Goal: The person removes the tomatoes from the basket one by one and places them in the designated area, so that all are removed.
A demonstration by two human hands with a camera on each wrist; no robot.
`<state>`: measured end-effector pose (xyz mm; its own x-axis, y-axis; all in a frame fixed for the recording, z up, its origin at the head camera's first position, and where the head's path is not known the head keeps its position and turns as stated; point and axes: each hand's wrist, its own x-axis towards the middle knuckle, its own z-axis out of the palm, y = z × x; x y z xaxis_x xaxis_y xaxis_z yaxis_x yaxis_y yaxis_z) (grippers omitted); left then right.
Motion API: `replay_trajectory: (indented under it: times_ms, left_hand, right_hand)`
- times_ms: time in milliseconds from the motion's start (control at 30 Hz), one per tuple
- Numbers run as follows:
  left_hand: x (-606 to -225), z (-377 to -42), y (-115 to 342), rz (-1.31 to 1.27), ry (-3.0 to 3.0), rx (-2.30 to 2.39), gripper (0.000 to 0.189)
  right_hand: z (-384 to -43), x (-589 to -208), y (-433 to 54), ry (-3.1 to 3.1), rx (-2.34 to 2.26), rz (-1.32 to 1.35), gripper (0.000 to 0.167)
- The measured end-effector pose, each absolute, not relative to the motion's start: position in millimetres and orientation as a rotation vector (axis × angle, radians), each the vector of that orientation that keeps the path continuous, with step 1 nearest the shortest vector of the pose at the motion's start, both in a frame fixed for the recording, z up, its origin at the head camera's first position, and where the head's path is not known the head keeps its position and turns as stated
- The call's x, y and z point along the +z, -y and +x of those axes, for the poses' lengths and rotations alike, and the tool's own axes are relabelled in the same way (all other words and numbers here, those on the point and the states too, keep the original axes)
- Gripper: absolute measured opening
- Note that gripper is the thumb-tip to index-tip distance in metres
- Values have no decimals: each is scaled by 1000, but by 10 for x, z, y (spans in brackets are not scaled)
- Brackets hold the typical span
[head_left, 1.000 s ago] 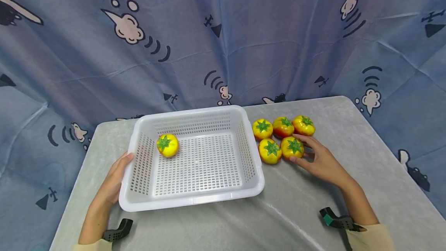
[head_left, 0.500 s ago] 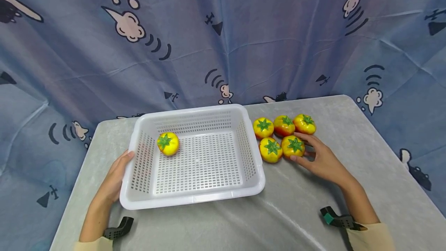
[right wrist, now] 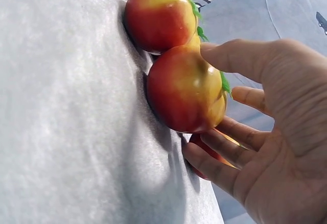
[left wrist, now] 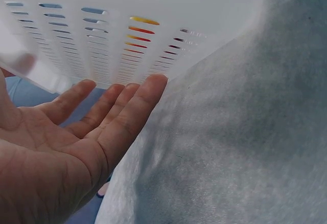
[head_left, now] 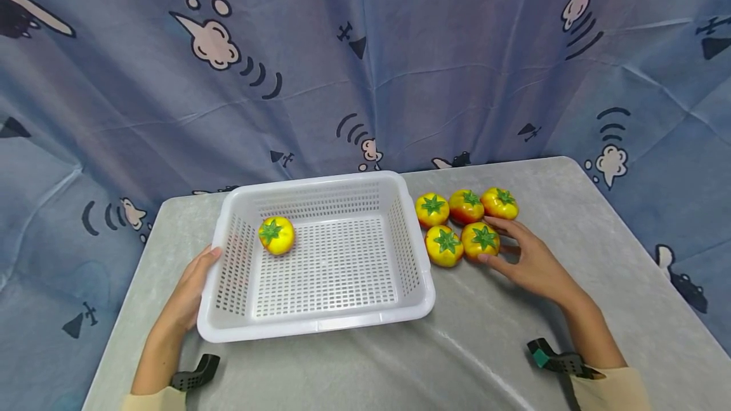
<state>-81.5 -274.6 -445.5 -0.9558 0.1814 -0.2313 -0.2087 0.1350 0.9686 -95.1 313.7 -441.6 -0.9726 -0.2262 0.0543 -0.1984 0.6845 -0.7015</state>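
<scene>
My left hand holds the left rim of a white perforated plastic basket. Its thumb reaches over the rim, while the fingertips touch the outer wall in the left wrist view. One yellow-red tomato with a green star-shaped top lies inside, toward the left. Right of the basket, several more such tomatoes stand in two rows. My right hand is around the right side of the front-row right tomato, thumb against it and fingers loosely spread on its far side. Another tomato sits left of it.
The back row of tomatoes stands just behind the front pair, close to the basket's right wall. A grey cloth covers the table. A blue patterned curtain hangs behind the table's far edge.
The right hand has shifted very slightly to the right against the front-row tomato. The left hand, the basket and the tomatoes keep their places; the view itself moved a little.
</scene>
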Motion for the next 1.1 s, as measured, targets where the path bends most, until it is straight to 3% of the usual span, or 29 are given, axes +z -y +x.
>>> replay_trajectory:
  times_ms: [1100]
  left_hand:
    - [-4464, -814, 2750, -15, -2126, 1898, 70]
  right_hand:
    - [-917, -4283, -3107, -2942, -1222, -403, 65]
